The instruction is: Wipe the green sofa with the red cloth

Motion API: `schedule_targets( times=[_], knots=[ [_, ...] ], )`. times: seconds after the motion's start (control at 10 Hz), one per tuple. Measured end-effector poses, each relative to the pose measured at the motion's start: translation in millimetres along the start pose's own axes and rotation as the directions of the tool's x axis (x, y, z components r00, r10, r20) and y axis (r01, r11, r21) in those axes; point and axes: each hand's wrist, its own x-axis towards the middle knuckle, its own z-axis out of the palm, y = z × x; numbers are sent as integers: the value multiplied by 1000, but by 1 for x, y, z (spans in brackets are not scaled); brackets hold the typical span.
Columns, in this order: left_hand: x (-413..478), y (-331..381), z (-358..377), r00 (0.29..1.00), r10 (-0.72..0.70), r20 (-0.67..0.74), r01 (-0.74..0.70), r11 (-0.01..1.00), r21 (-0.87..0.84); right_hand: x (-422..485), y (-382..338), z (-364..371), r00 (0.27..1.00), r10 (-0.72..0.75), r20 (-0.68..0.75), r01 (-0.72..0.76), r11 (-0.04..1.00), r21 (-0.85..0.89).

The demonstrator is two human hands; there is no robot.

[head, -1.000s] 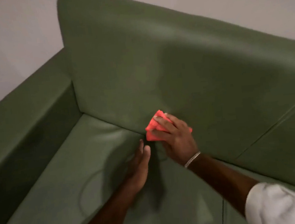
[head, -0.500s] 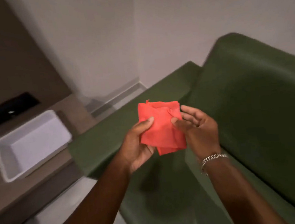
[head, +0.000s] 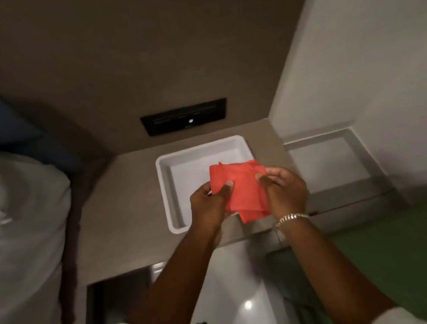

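Note:
The red cloth (head: pixel 243 187) is folded and held up between both hands, above the near right part of a white tray (head: pixel 167 191). My left hand (head: pixel 209 204) pinches its left edge with the thumb on top. My right hand (head: pixel 286 191), with a silver bracelet at the wrist, grips its right edge. Only a corner of the green sofa (head: pixel 396 257) shows, at the lower right, below and to the right of my right arm.
The white tray sits on a brown bedside shelf (head: pixel 123 203). A black switch panel (head: pixel 184 116) is set in the brown wall behind it. White bedding (head: pixel 19 230) fills the left. A white wall (head: pixel 380 69) and glossy floor (head: pixel 234 289) lie right and below.
My view has swung left from the sofa to the shelf and tray. The cloth left the sofa back, went into both hands, and now hangs over the tray.

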Motion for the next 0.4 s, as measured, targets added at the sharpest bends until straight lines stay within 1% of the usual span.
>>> schedule_targets(
  times=[0.1,0.2,0.3,0.4],
  knots=[
    [67,-21,-28,991,-55,-118,60,997,40,33,40,68,996,81,41,-79,995,-56],
    [115,-47,-45,979,-111,-171,121,991,50,62,81,110,996,75,39,-68,985,-156],
    [142,-62,-61,973,-112,-201,142,980,140,77,104,129,996,64,55,-49,971,-235],
    [147,-51,-69,974,-50,-219,97,973,209,81,91,124,1000,-10,29,17,968,-252]
  ],
)
